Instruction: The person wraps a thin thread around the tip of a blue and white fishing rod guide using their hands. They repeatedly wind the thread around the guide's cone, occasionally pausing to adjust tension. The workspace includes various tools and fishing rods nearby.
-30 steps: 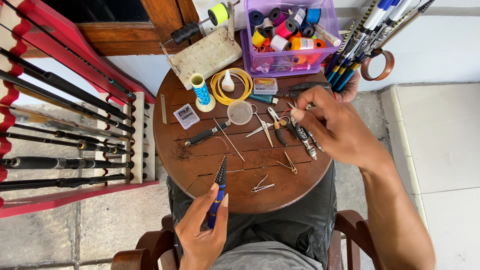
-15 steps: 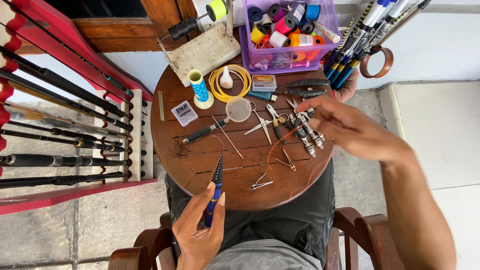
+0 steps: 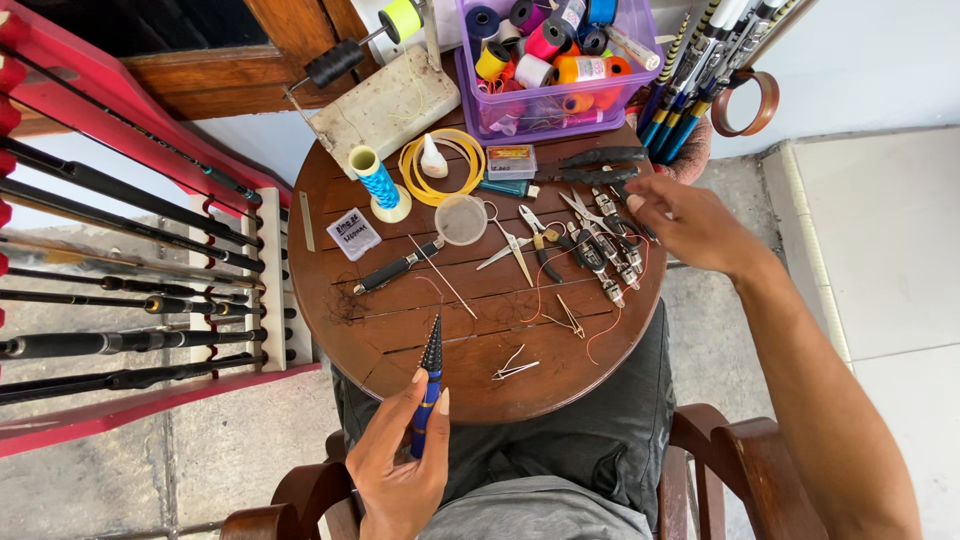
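I sit at a round wooden table (image 3: 400, 330). My left hand (image 3: 400, 470) grips a blue-handled tool with a dark ribbed cone tip (image 3: 430, 375) at the table's near edge. My right hand (image 3: 695, 225) hovers over the table's right side, fingers loosely apart, touching a row of small metal fittings (image 3: 610, 255) and a thin red thread (image 3: 600, 325). Scissors (image 3: 505, 245) and small pliers (image 3: 545, 250) lie just left of those fittings. Whether the fingers pinch the thread is unclear.
A purple bin of thread spools (image 3: 555, 60) stands at the far edge, beside a yellow line coil (image 3: 440, 170) and a blue-wrapped spool (image 3: 380, 185). Fishing rods lie in a red rack (image 3: 120, 300) at left; more rods (image 3: 700, 60) lean at right. Bent wire pieces (image 3: 515, 368) lie near me.
My right hand has moved right and away from the table's middle, drawing the red thread with it. My left hand has kept hold of the cone-tipped tool with little movement.
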